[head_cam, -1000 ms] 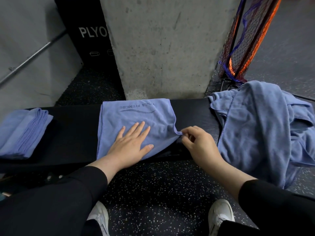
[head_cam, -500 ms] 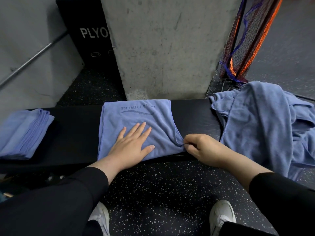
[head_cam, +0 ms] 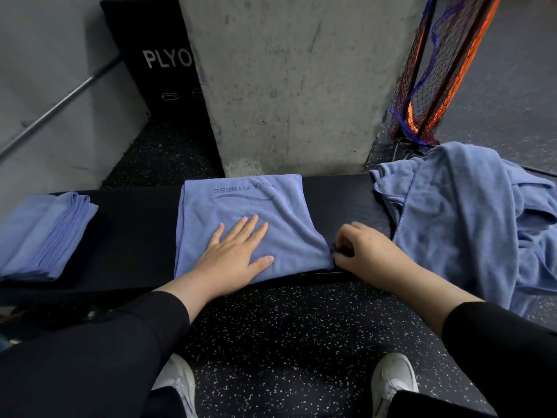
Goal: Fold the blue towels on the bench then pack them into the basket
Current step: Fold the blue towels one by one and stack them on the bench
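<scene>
- Lying flat mid-bench (head_cam: 135, 236), the half-folded blue towel (head_cam: 241, 212) sits under the left hand (head_cam: 232, 260), whose fingers are spread straight on it.
- The right hand (head_cam: 367, 254), fingers curled, pinches the towel's near right corner.
- Folded towels (head_cam: 45, 233) lie left; an unfolded heap (head_cam: 470, 218) lies right.

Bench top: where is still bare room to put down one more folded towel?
Bare black bench lies between the folded stack and the logo towel under the left hand. A narrower strip lies behind the right hand, beside the unfolded pile, which crowds the right end.
</scene>
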Available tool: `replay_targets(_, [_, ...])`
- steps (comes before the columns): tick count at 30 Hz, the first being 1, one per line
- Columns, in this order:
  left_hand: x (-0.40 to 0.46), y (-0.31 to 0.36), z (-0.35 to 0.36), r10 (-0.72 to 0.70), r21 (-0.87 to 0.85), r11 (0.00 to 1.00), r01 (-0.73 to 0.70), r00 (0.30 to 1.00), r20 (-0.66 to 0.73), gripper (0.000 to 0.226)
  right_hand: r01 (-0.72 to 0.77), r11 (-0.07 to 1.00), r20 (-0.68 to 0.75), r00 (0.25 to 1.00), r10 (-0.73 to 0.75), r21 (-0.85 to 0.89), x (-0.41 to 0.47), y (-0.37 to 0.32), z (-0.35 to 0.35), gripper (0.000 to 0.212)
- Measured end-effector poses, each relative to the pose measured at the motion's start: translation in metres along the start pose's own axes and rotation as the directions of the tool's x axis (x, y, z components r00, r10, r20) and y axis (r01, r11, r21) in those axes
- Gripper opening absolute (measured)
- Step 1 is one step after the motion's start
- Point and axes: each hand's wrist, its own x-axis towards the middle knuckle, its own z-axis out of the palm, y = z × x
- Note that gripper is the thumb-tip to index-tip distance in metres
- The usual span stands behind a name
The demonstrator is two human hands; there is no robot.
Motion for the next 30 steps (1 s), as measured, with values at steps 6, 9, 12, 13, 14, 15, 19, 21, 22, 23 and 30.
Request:
replay_targets(6, [-0.041, -0.025, -0.002, 0.115, 0.091, 0.990, -0.112, 0.993, -0.037, 0.088, 0.403, 0.908, 0.073, 0.915, -0.397, -0.119, -0.002, -0.019, 0.007, 0.033])
replay_targets(9, [-0.068, -0.047, 0.007, 0.171, 0.175, 0.972, -0.160, 0.984, -0.050, 0.088, 0.352, 0.925, 0.163, 0.930, -0.329, -0.142, -0.005, -0.014, 0.016, 0.044])
replay_targets(12, [-0.081, -0.067, 0.017, 0.171, 0.192, 0.971, -0.141, 0.974, -0.150, 0.076, 0.339, 0.934, 0.081, 0.940, -0.332, -0.110, -0.006, -0.013, 0.014, 0.031])
replay_targets(13, [-0.084, -0.073, 0.018, 0.163, 0.180, 0.975, -0.129, 0.969, -0.188, 0.071, 0.334, 0.936, 0.051, 0.942, -0.330, -0.109, -0.006, -0.013, 0.014, 0.024])
replay_targets(14, [-0.087, -0.079, 0.017, 0.152, 0.164, 0.979, -0.119, 0.967, -0.206, 0.067, 0.322, 0.940, 0.021, 0.946, -0.322, -0.111, -0.007, -0.013, 0.013, 0.018])
replay_targets(15, [-0.089, -0.083, 0.015, 0.145, 0.150, 0.982, -0.113, 0.964, -0.223, 0.060, 0.302, 0.946, 0.001, 0.953, -0.304, -0.116, -0.008, -0.014, 0.013, 0.015])
replay_targets(19, [-0.099, -0.083, -0.009, -0.015, -0.064, 0.998, -0.003, 0.961, -0.276, 0.050, 0.209, 0.977, -0.077, 0.974, -0.211, -0.029, -0.006, -0.026, 0.003, 0.011])
replay_targets(21, [-0.101, -0.079, -0.030, -0.151, -0.241, 0.966, 0.092, 0.959, -0.239, 0.033, 0.148, 0.984, -0.148, 0.980, -0.133, 0.096, -0.004, -0.035, -0.010, 0.006])
replay_targets(22, [-0.100, -0.078, -0.039, -0.196, -0.319, 0.941, 0.112, 0.949, -0.247, 0.024, 0.124, 0.980, -0.179, 0.979, -0.095, 0.154, -0.002, -0.039, -0.016, 0.005])
replay_targets(23, [-0.099, -0.075, -0.049, -0.236, -0.378, 0.918, 0.118, 0.930, -0.283, 0.018, 0.112, 0.973, -0.211, 0.975, -0.069, 0.202, -0.001, -0.043, -0.023, 0.005])
replay_targets(30, [-0.098, -0.070, -0.096, -0.341, -0.555, 0.830, 0.053, 0.835, -0.432, 0.022, 0.108, 0.900, -0.366, 0.929, 0.060, 0.422, 0.010, -0.066, -0.063, 0.013])
